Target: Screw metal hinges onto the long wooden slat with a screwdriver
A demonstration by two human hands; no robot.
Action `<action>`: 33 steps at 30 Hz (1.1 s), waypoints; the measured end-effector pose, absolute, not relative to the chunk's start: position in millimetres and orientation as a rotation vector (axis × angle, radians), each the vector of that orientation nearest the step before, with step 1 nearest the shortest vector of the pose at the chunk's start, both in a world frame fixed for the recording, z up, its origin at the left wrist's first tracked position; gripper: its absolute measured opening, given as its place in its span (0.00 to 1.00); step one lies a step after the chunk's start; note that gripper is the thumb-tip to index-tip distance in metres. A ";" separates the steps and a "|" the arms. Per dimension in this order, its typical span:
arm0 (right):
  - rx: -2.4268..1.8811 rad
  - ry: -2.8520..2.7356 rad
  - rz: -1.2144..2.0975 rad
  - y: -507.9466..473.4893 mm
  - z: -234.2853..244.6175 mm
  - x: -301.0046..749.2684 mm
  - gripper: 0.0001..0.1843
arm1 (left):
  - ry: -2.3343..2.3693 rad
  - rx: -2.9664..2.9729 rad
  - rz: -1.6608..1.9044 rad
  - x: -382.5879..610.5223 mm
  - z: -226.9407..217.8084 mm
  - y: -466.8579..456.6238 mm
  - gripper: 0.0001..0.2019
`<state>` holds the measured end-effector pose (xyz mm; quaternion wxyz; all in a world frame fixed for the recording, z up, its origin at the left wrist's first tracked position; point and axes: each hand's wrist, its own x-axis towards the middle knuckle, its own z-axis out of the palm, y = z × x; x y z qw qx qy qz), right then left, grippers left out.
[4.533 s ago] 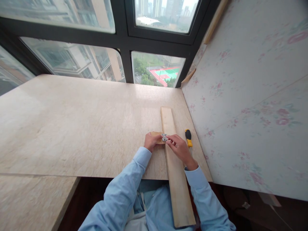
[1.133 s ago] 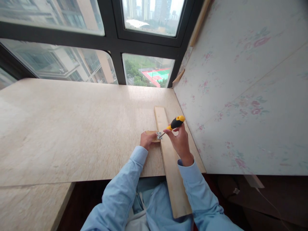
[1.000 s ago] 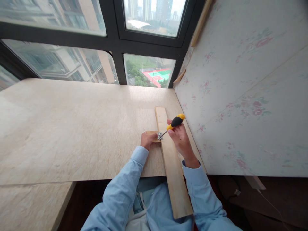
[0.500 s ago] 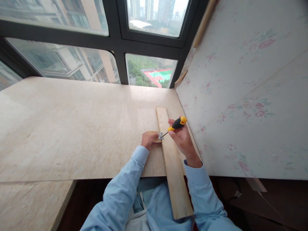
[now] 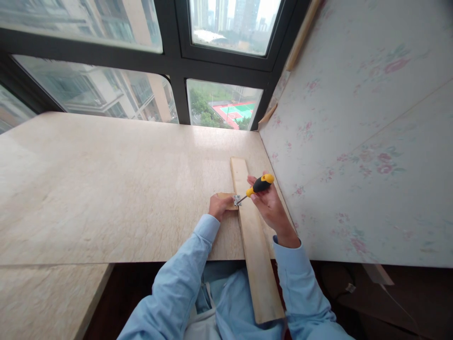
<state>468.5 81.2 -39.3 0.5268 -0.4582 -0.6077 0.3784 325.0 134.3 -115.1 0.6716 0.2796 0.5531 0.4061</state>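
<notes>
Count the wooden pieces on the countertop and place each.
2: the long board, jutting past the near edge of the countertop, and the short piece, in the left hand at the board's left side. The hand partly hides it.

Hands point(image 5: 220, 206) close together, apparently half-curled

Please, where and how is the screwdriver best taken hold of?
Probably by the thick screwdriver handle, from the right, as the right hand does: the handle tilts up and rightward, while the thin shaft slopes down-left to the metal hinge, leaving little to grip.
</notes>
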 end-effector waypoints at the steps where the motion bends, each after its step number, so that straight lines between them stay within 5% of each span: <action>1: -1.163 -1.448 0.869 81.2 -38.2 469.2 0.36 | 1.242 0.628 0.917 325.0 -115.7 134.4 0.10; 6: -1.516 -1.367 0.438 83.1 -36.2 468.9 0.47 | 1.236 0.625 0.900 324.7 -116.6 134.7 0.10; 12: -1.099 -1.475 0.887 78.2 -35.9 468.9 0.37 | 1.236 0.641 0.911 325.3 -116.6 134.9 0.09; 18: -1.473 -1.439 0.428 79.6 -31.3 466.8 0.47 | 1.246 0.651 0.905 324.6 -116.9 134.1 0.09; 21: -1.328 -1.465 0.595 79.2 -35.6 465.9 0.50 | 1.245 0.639 0.911 325.0 -117.2 133.9 0.09; 26: -1.166 -1.470 0.837 78.4 -37.7 470.0 0.41 | 1.255 0.636 0.912 326.6 -118.4 135.1 0.11; 33: -1.478 -1.412 0.343 81.6 -31.7 468.4 0.51 | 1.269 0.654 0.900 326.0 -119.1 134.7 0.14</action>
